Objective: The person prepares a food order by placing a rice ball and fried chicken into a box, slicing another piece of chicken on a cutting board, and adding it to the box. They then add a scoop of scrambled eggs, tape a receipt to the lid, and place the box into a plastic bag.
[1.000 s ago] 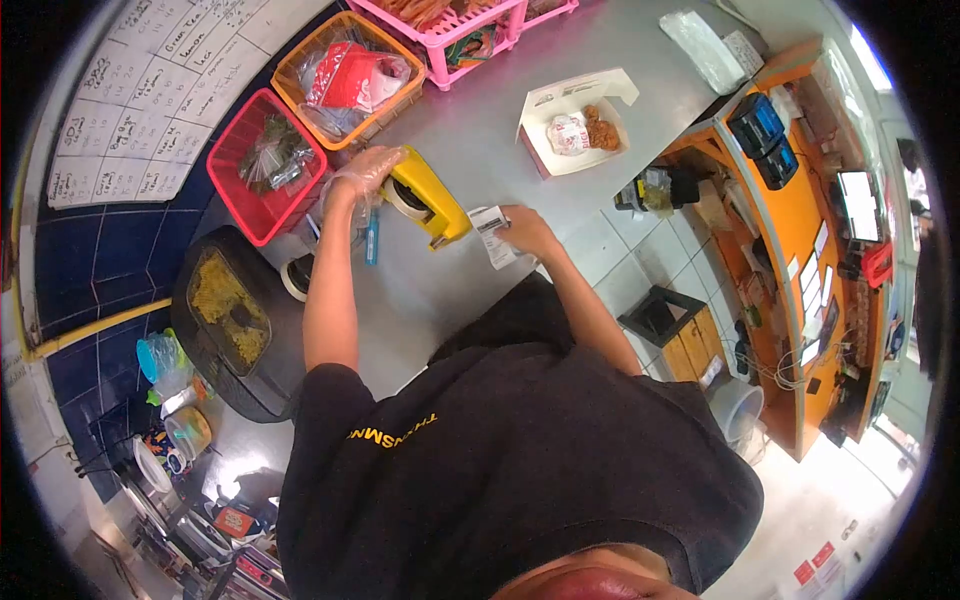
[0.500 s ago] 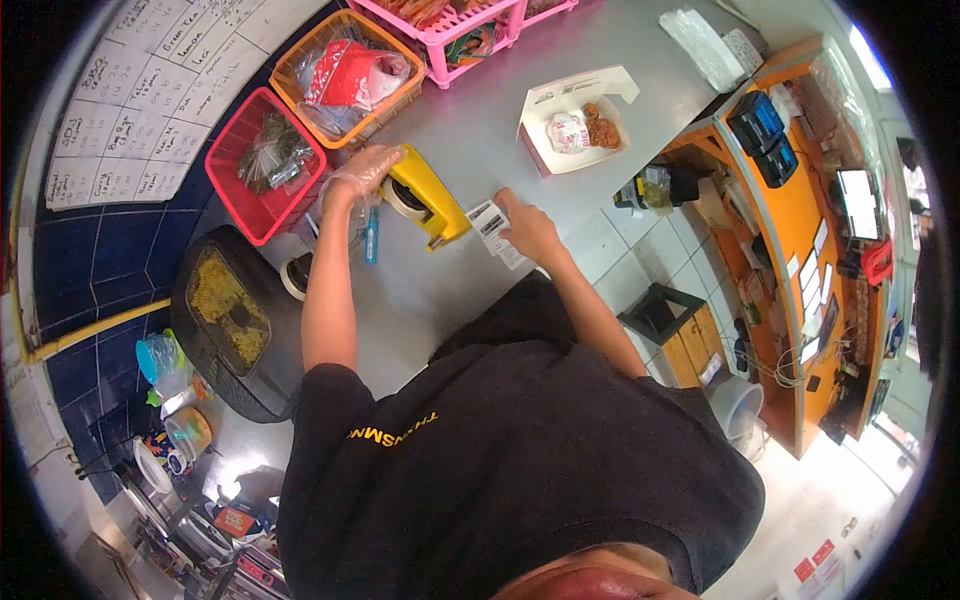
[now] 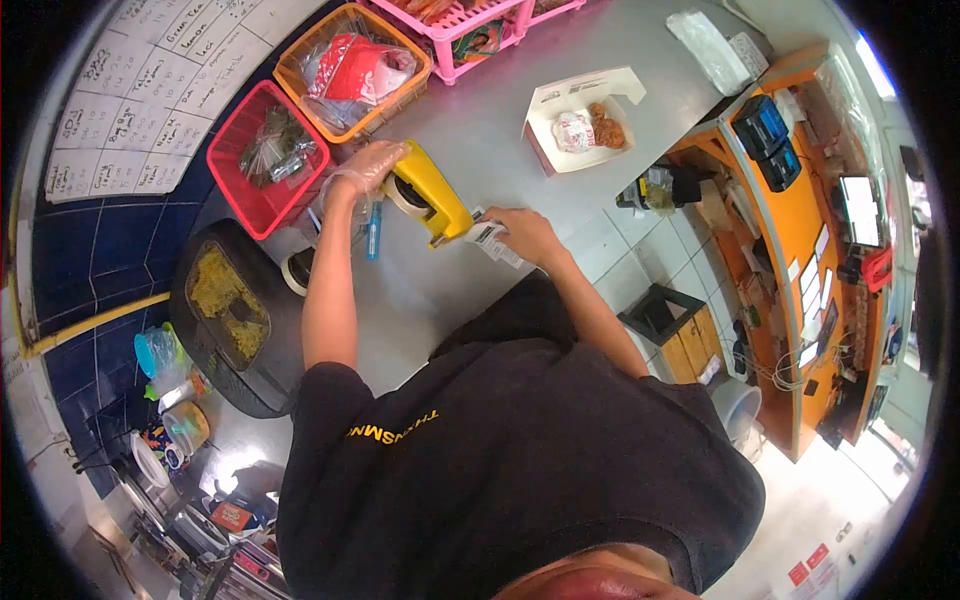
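Note:
My left hand (image 3: pixel 368 168), in a clear plastic glove, grips the rear end of a yellow tape dispenser (image 3: pixel 438 182) on the steel counter. Pinched in the fingers of my right hand (image 3: pixel 530 237) is a printed paper slip (image 3: pixel 492 240), its edge right at the dispenser's cutter end. A blue pen (image 3: pixel 374 232) lies just below my left wrist. Beyond my right hand sits an open paper box (image 3: pixel 548 148) holding a piece of fried chicken (image 3: pixel 607 128) and a round white wrapped item (image 3: pixel 573 132).
A red basket (image 3: pixel 232 160) and an orange basket (image 3: pixel 362 128) with bagged items line the wall side. A pink rack (image 3: pixel 455 45) stands at the back. A black padded bag (image 3: pixel 250 375) and a tape roll (image 3: pixel 297 272) are at left. Plastic packs (image 3: pixel 708 50) lie back right.
My right hand has moved slightly down and left, bringing the slip against the dispenser's cutter end. My left hand stays on the dispenser.

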Action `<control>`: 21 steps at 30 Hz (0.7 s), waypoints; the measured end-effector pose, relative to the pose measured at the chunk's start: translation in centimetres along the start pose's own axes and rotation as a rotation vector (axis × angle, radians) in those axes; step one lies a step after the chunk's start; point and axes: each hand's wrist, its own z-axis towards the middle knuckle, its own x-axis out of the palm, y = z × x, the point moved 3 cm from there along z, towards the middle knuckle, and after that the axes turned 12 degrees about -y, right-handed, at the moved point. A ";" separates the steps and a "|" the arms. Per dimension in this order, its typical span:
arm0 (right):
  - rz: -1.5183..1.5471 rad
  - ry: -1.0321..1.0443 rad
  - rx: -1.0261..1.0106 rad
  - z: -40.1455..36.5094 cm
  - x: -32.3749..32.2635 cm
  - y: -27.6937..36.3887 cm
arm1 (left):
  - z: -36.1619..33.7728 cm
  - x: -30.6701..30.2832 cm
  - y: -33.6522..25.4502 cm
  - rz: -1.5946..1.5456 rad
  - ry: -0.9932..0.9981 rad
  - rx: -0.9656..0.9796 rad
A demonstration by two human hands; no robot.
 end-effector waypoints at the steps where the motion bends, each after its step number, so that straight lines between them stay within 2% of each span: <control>1: -0.017 0.004 -0.020 0.0 0.1 -0.2 | -0.2 -0.1 -0.4 0.000 0.001 -0.002; 7: -0.056 -0.040 -0.081 -0.6 0.8 -0.7 | -0.7 -0.1 -1.5 -0.049 0.037 -0.101; 13: -0.037 -0.081 -0.063 -1.4 1.0 -0.9 | 1.3 0.6 0.1 0.090 0.010 0.081; 15: -0.041 -0.089 -0.065 -1.6 1.0 -1.0 | 2.0 0.8 0.5 0.248 -0.019 0.216; 19: 0.020 -0.139 -0.039 -1.8 1.2 -1.5 | 3.2 1.2 1.3 0.352 -0.001 0.239; 21: 0.063 -0.164 -0.035 -1.9 1.5 -1.9 | 3.2 1.3 1.3 0.320 0.043 0.167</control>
